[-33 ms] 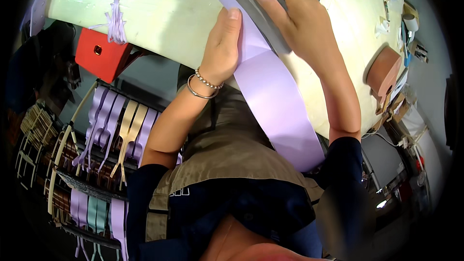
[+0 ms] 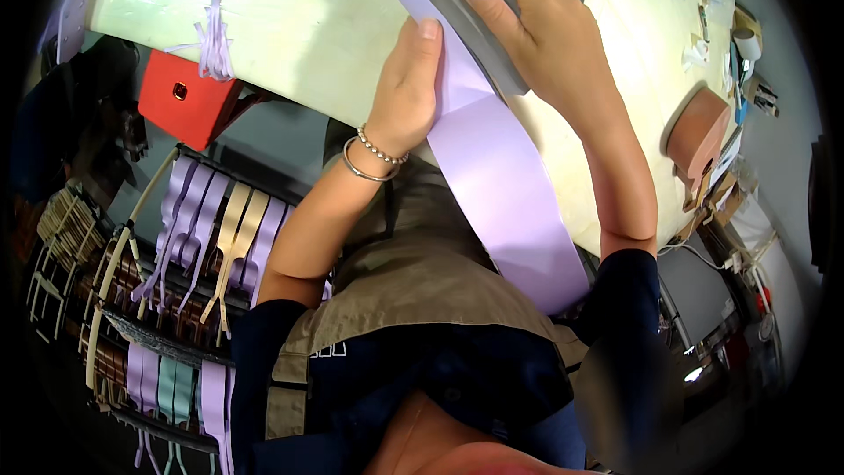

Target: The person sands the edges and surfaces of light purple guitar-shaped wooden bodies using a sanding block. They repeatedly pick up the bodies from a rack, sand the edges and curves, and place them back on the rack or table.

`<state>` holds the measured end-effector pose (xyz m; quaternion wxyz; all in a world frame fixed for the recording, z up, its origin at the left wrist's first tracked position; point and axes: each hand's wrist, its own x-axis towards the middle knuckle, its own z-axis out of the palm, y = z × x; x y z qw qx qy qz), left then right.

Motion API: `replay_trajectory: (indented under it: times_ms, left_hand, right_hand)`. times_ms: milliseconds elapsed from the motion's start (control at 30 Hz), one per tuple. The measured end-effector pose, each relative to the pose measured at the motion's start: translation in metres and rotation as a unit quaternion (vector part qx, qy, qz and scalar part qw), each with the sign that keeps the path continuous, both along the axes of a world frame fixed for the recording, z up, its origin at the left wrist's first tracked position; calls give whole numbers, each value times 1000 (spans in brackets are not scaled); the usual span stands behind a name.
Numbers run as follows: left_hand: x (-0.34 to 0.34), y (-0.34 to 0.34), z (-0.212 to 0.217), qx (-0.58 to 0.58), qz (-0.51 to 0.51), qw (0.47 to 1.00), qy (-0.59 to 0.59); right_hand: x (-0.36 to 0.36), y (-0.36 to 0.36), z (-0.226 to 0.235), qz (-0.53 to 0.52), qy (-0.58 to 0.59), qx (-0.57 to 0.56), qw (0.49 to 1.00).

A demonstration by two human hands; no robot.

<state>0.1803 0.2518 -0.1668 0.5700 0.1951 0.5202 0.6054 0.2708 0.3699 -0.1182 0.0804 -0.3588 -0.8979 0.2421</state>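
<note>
A long lavender strip (image 2: 501, 185), smooth like leather or a synthetic sheet, runs from the table's far edge down toward my right elbow and hangs past the near edge. My left hand (image 2: 404, 88), wearing a beaded bracelet and a bangle, grips the strip's left edge, thumb on top; its other fingers are mostly hidden. My right hand (image 2: 554, 44) is wrapped over a grey rectangular block (image 2: 479, 31), its thumb and fingers on the top face. The block lies along the strip's right edge.
The pale table (image 2: 308, 35) carries a bundle of lavender strips (image 2: 214, 44) at its left edge and a brown tape roll (image 2: 699, 132) at right. A red box-shaped bag (image 2: 186, 97) sits below the left edge. Beside me a rack (image 2: 158, 343) holds lavender, tan and teal straps.
</note>
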Motion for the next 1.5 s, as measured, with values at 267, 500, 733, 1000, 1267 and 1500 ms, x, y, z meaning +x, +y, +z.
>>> replay_trajectory:
  times_ms: [267,500,733,1000,1267,1500]
  left_hand:
    - [2,-4,-19,-17,-31,999,11]
    - [5,-8,-19,-5,-28,1000,-8]
    - [4,-7,-15,-15,-8,999,-30]
    - [5,-5,-10,-27,5,998,-50]
    - [4,-4,-18,-5,-26,999,-25]
    - [-2,-2,0,-10,-17,999,31]
  right_hand:
    - [-51,23,-4,5,-1,-41,999]
    - [-50,13,-4,-32,-26,-52,998]
    - [-106,33,0,-14,-60,-54,997]
    - [-117,40,12,-20,-100,-109,989]
    - [-88,34,-6,-17,-66,-41,997]
    - [9,-8,30,-2,-148,-130,981]
